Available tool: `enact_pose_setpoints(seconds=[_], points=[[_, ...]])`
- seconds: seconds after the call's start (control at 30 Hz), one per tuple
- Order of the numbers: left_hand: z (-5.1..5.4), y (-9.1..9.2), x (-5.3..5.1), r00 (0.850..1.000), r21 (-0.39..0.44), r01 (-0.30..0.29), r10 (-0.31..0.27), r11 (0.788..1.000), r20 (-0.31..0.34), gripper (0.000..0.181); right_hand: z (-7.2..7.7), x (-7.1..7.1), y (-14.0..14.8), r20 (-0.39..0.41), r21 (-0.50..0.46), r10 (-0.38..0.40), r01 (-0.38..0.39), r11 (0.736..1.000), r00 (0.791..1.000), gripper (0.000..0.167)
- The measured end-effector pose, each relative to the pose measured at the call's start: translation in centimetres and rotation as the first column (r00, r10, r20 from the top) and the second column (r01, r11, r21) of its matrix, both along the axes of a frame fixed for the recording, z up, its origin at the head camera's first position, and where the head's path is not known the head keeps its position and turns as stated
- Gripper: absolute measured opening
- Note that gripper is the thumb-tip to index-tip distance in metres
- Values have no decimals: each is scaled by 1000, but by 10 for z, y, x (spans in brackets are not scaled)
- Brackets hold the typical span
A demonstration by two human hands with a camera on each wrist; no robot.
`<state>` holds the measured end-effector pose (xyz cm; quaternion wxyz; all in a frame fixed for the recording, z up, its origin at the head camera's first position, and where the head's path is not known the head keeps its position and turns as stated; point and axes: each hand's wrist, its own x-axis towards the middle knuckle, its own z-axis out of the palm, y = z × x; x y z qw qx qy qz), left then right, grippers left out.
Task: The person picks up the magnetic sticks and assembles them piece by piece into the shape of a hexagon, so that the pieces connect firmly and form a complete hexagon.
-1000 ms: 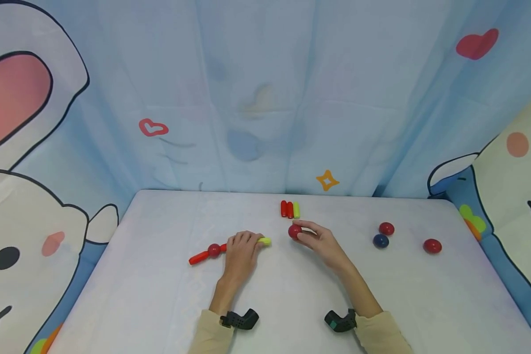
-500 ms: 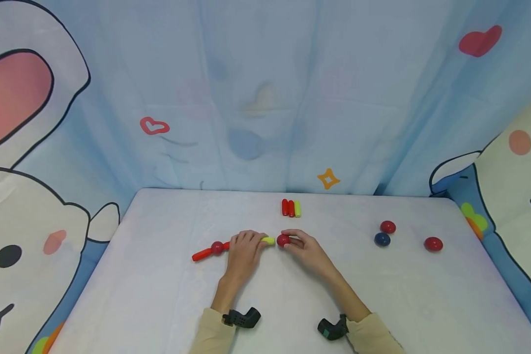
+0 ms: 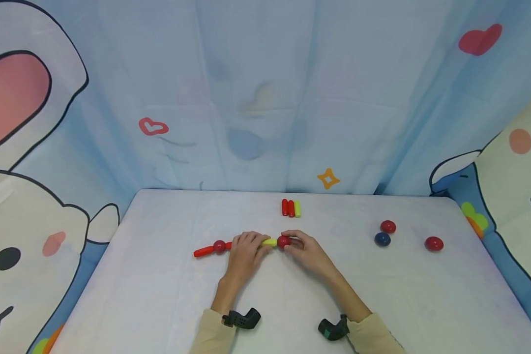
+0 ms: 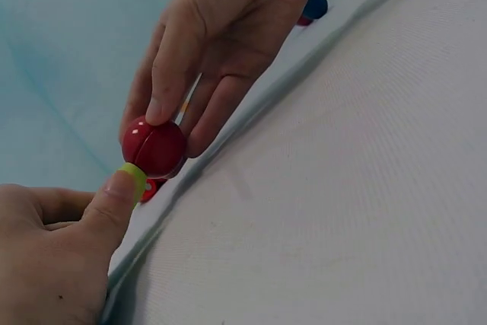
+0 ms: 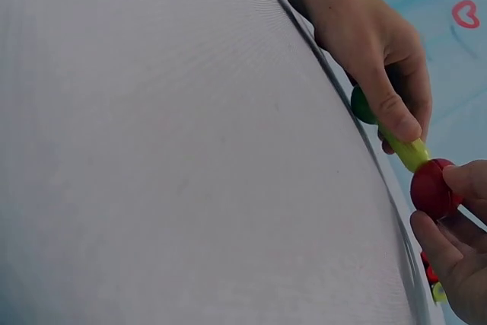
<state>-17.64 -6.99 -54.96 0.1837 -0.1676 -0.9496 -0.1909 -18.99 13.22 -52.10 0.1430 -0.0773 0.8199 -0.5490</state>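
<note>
A chain of toy sticks and balls lies on the table, partly hidden under my left hand (image 3: 243,255). At its left end are a red stick (image 3: 203,251) and a red ball (image 3: 219,246). The right wrist view also shows a green ball (image 5: 362,104) beneath that hand. Left thumb and fingers pinch the yellow-green stick (image 5: 411,154) at the chain's right end. Between thumb and fingertips, my right hand (image 3: 306,251) holds another red ball (image 4: 154,148), which touches the tip of this stick.
Two red sticks (image 3: 288,207) and a yellow-green stick (image 3: 297,208) lie side by side near the far edge. To the right rest a blue ball (image 3: 382,239) and two red balls (image 3: 433,244). A patterned curtain (image 3: 256,98) hangs behind the white table (image 3: 159,305).
My right hand has moved left with the red ball, closing the gap to the yellow-green stick. The chain's left part has shifted slightly right and lies straighter. My left hand keeps its hold.
</note>
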Motion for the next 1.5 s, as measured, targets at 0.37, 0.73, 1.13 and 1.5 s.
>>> enact_pose_setpoints(seconds=[0.37,0.73,1.13,1.5], points=[[4,2,1,998,1,-57,57,998,4,30,6,-3,9,-44,71,-4,7,997,999,36],[3,-2,-2,986,-19,-104,101,994,-136,29,18,-13,34,-45,89,-34,37,995,998,38],[3,-1,-2,985,58,-106,113,993,-127,23,19,-16,43,-55,17,-2,2,1000,999,39],[2,0,-4,972,94,-178,190,980,-140,50,19,-18,49,-27,49,-21,22,999,999,40]])
